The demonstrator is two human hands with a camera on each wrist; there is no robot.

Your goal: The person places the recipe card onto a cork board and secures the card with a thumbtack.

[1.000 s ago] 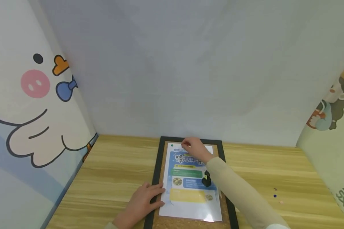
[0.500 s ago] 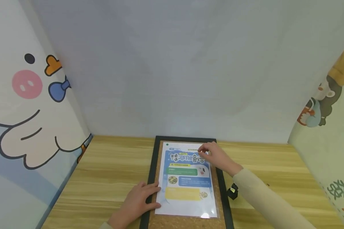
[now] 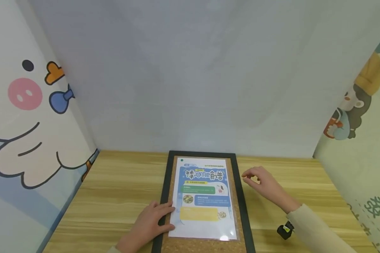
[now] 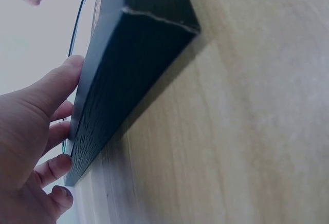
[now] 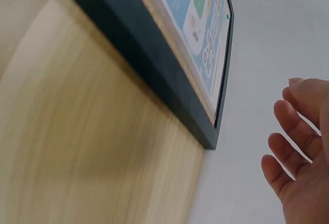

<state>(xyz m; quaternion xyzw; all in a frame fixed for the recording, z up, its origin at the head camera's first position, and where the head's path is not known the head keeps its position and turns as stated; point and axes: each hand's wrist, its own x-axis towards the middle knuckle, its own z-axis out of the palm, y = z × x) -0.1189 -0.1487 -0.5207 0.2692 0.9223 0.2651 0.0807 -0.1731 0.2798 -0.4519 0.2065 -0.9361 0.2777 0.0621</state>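
A black-framed cork board (image 3: 206,246) lies on the table with a printed poster sheet (image 3: 204,230) on it. One small green pin (image 3: 182,160) marks the sheet's upper left corner. My left hand (image 3: 149,221) rests over the board's left edge, its fingertips at the sheet's margin; the left wrist view shows its thumb and fingers against the black frame (image 4: 113,75). Off the board's right side, my right hand (image 3: 266,184) hovers above the table. Its fingers are loosely bent, thumb close to the index finger, and the right wrist view shows nothing held in that hand (image 5: 308,147).
A wood-grain table (image 3: 126,182) carries the board. A pale grey backdrop (image 3: 190,88) rises behind it, and printed cartoon panels (image 3: 41,140) flank the sides. On the right wrist sits a small black device (image 3: 285,231).
My right hand has moved from the board's top, across the sheet, to the right beyond the frame. The left hand stays at the board's left edge. The head view has shifted slightly.
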